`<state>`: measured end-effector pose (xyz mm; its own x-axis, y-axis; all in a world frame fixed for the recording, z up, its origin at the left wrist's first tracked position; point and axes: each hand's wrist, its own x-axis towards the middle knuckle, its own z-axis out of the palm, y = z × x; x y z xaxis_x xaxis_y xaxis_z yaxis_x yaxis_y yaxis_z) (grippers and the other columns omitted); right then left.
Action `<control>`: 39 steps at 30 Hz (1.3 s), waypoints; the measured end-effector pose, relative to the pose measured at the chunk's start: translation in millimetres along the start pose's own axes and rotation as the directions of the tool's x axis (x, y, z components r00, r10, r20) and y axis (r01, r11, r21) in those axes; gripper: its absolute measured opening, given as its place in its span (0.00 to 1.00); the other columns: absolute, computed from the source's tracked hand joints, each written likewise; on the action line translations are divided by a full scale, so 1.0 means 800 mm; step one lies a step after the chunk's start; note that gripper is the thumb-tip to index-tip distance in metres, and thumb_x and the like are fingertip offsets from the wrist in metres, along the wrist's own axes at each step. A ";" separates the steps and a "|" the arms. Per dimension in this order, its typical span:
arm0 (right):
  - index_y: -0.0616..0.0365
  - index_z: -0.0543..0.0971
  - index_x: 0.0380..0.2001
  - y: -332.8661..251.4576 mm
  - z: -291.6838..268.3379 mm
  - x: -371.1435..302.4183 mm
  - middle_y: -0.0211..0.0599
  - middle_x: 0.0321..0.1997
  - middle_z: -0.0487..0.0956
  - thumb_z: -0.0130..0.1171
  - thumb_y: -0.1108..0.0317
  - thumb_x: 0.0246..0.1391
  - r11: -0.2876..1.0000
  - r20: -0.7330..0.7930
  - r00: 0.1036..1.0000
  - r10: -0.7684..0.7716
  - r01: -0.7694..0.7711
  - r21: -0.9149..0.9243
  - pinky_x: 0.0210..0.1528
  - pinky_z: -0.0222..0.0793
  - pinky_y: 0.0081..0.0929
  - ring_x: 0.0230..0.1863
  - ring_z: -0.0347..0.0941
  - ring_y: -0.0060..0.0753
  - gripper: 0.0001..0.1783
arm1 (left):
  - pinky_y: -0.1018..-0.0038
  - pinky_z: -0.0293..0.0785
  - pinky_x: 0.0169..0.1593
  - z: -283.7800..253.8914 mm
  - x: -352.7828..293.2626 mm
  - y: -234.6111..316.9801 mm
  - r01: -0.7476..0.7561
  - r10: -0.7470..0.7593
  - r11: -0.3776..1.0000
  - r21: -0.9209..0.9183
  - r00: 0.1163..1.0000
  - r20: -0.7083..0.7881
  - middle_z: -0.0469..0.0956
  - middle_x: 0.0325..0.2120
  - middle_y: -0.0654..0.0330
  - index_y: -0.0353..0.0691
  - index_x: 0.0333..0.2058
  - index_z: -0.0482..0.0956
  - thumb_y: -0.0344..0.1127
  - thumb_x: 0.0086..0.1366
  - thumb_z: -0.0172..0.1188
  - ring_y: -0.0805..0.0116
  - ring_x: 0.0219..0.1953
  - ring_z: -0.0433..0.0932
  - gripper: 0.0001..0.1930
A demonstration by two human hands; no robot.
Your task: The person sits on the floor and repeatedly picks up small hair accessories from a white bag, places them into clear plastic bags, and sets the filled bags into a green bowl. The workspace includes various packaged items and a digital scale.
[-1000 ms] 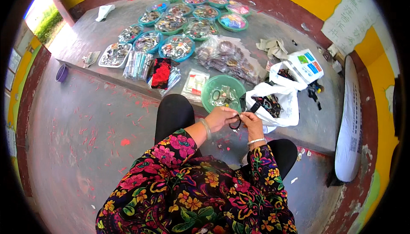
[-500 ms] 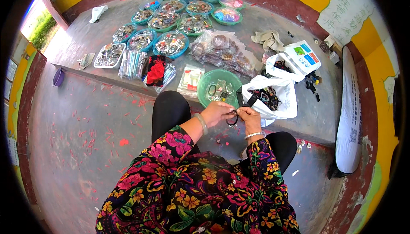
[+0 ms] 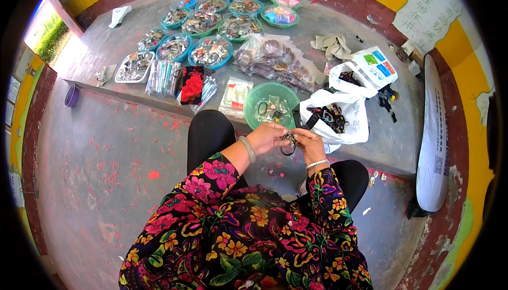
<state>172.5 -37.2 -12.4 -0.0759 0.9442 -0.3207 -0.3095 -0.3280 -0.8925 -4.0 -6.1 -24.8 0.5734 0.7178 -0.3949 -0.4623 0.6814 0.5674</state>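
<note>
My left hand (image 3: 268, 137) and my right hand (image 3: 310, 145) meet in front of my knees, fingers pinched together on a dark looped band (image 3: 288, 151) with shiny parts. The loop hangs below my fingertips; its exact kind is too small to make out. A black strap-like piece (image 3: 308, 122) sticks up beyond my right fingers. Just past my hands stands a green basin (image 3: 256, 96) holding small clear packets and dark rings. Right of it, an open white plastic bag (image 3: 360, 127) holds a heap of dark bands.
On the raised concrete ledge (image 3: 211, 85) stand several basins of small packaged goods, among them a blue basin (image 3: 211, 53). A pile of clear packets (image 3: 278, 62) lies behind the green basin. Another white bag (image 3: 373, 70) sits further right. A purple bucket (image 3: 72, 95) is at far left.
The looped band has turned between my fingers, and more of its shiny part shows. Both hands stay in nearly the same place, with the left fingers slightly higher.
</note>
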 end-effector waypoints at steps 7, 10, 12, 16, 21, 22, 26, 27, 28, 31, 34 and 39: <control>0.66 0.79 0.30 -0.004 0.001 0.000 0.30 0.29 0.75 0.51 0.82 0.44 0.987 0.071 0.993 -0.094 0.103 -0.122 0.35 0.64 0.15 0.32 0.70 0.21 0.10 | 0.73 0.75 0.46 0.001 -0.006 0.012 0.053 -0.052 0.998 -0.019 0.998 0.027 0.73 0.35 0.51 0.24 0.36 0.71 0.25 0.59 0.51 0.62 0.39 0.76 0.09; 0.67 0.79 0.29 -0.010 0.005 -0.005 0.29 0.28 0.73 0.50 0.83 0.42 0.981 0.089 0.987 -0.132 0.144 -0.133 0.37 0.63 0.15 0.32 0.69 0.21 0.09 | 0.74 0.75 0.46 0.001 -0.008 0.015 0.058 -0.057 0.998 -0.020 0.998 0.037 0.73 0.35 0.51 0.24 0.36 0.71 0.25 0.59 0.51 0.63 0.39 0.76 0.09; 0.67 0.79 0.28 -0.007 0.004 -0.003 0.29 0.28 0.73 0.50 0.83 0.42 0.973 0.104 0.981 -0.163 0.177 -0.145 0.37 0.63 0.15 0.32 0.69 0.21 0.10 | 0.75 0.76 0.45 0.001 -0.009 0.015 0.058 -0.057 0.998 -0.018 0.997 0.042 0.73 0.36 0.51 0.23 0.37 0.71 0.25 0.60 0.50 0.63 0.39 0.76 0.09; 0.66 0.79 0.27 -0.011 0.004 -0.005 0.29 0.28 0.73 0.50 0.83 0.42 0.958 0.122 0.971 -0.205 0.225 -0.176 0.36 0.63 0.15 0.31 0.69 0.21 0.10 | 0.75 0.76 0.45 0.000 -0.008 0.016 0.066 -0.064 0.997 -0.029 0.996 0.058 0.73 0.36 0.51 0.23 0.37 0.71 0.25 0.60 0.50 0.62 0.39 0.76 0.10; 0.65 0.79 0.26 -0.008 0.003 -0.004 0.30 0.27 0.73 0.50 0.83 0.41 0.939 0.089 0.966 -0.244 0.258 -0.225 0.34 0.63 0.15 0.30 0.69 0.21 0.10 | 0.76 0.76 0.45 0.004 -0.011 0.023 0.121 -0.103 0.987 -0.108 0.982 0.161 0.74 0.35 0.52 0.25 0.37 0.72 0.27 0.59 0.52 0.64 0.38 0.76 0.10; 0.65 0.79 0.26 -0.008 0.003 -0.004 0.30 0.27 0.73 0.50 0.83 0.41 0.934 0.083 0.965 -0.249 0.262 -0.242 0.34 0.63 0.15 0.30 0.69 0.21 0.09 | 0.76 0.76 0.44 0.005 -0.012 0.024 0.115 -0.098 0.988 -0.105 0.984 0.149 0.74 0.35 0.52 0.26 0.37 0.72 0.27 0.59 0.53 0.64 0.38 0.76 0.10; 0.64 0.80 0.26 -0.005 0.002 -0.003 0.30 0.27 0.73 0.51 0.83 0.41 0.933 0.084 0.964 -0.254 0.267 -0.240 0.33 0.64 0.15 0.29 0.69 0.21 0.10 | 0.77 0.76 0.44 0.008 -0.013 0.022 0.066 -0.064 0.998 -0.024 0.995 0.080 0.74 0.35 0.52 0.26 0.36 0.73 0.28 0.58 0.54 0.64 0.38 0.76 0.10; 0.64 0.80 0.26 -0.006 0.003 -0.003 0.30 0.27 0.73 0.51 0.83 0.41 0.931 0.083 0.963 -0.256 0.269 -0.248 0.33 0.63 0.15 0.29 0.69 0.20 0.10 | 0.77 0.76 0.44 0.009 -0.013 0.020 0.049 -0.050 0.999 0.015 0.997 0.057 0.74 0.35 0.52 0.26 0.35 0.73 0.28 0.58 0.54 0.64 0.38 0.76 0.10; 0.64 0.80 0.27 -0.006 0.004 -0.003 0.29 0.27 0.73 0.51 0.83 0.41 0.928 0.082 0.963 -0.258 0.270 -0.256 0.33 0.63 0.14 0.29 0.69 0.20 0.10 | 0.77 0.76 0.44 0.007 -0.012 0.018 0.042 -0.043 0.999 0.018 0.998 0.050 0.74 0.35 0.52 0.26 0.35 0.73 0.28 0.58 0.54 0.64 0.38 0.76 0.09; 0.64 0.80 0.26 -0.006 0.003 -0.003 0.29 0.27 0.73 0.50 0.83 0.41 0.916 0.080 0.962 -0.261 0.273 -0.295 0.33 0.64 0.14 0.30 0.69 0.20 0.10 | 0.78 0.76 0.44 0.003 -0.007 0.014 0.031 -0.032 0.999 0.033 0.999 0.032 0.74 0.35 0.52 0.25 0.35 0.72 0.27 0.59 0.53 0.65 0.38 0.76 0.09; 0.63 0.79 0.29 -0.002 0.000 0.000 0.28 0.28 0.74 0.50 0.82 0.43 0.914 0.101 0.954 -0.281 0.298 -0.275 0.33 0.64 0.15 0.30 0.69 0.19 0.11 | 0.78 0.76 0.44 0.003 -0.006 0.013 0.016 -0.017 0.998 0.058 1.000 0.008 0.74 0.35 0.52 0.24 0.36 0.72 0.27 0.59 0.53 0.66 0.38 0.76 0.09; 0.60 0.78 0.35 -0.012 0.007 -0.002 0.24 0.28 0.74 0.53 0.74 0.49 0.991 -0.061 0.989 -0.132 0.129 -0.046 0.32 0.62 0.14 0.29 0.68 0.16 0.09 | 0.78 0.76 0.43 0.012 -0.011 0.017 -0.078 0.093 0.986 0.149 0.991 -0.091 0.74 0.35 0.53 0.24 0.36 0.71 0.27 0.60 0.52 0.67 0.36 0.76 0.10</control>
<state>170.7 -35.6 -1.2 0.0240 0.9755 -0.2188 -0.2731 -0.2041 -0.9401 -8.8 -4.9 -6.7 0.4638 0.7880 -0.4050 -0.3996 0.5940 0.6982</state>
